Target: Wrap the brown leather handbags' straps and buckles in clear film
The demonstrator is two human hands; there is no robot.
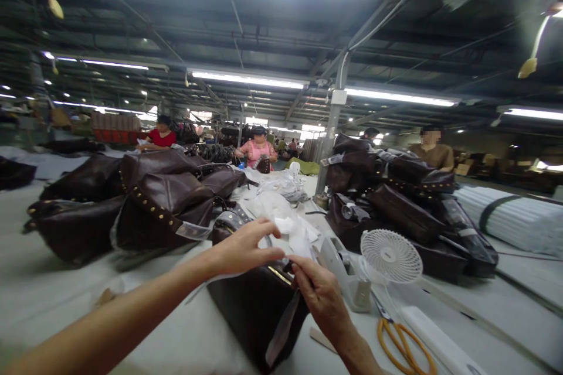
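Note:
A dark brown leather handbag (246,310) with a gold-toned zip along its top edge stands on the table in front of me. Over its top, my left hand (246,249) reaches in from the left, thumb and fingers apart with nothing between them. My right hand (323,293) pinches a small dark piece at the bag's right top corner, near the zip's end; its exact kind is hidden by the fingers. A whitish translucent strip (281,334) hangs down the bag's right end. Behind the left hand, part of the studded strap (235,217) shows under clear wrapping.
Brown studded bags (162,205) are heaped at the left, and another pile (396,199) rises at the right. Nearby stand a white fan (391,255), a grey tape dispenser (347,275) and orange-handled scissors (402,343). White wrapping (277,199) lies behind. Co-workers sit farther back.

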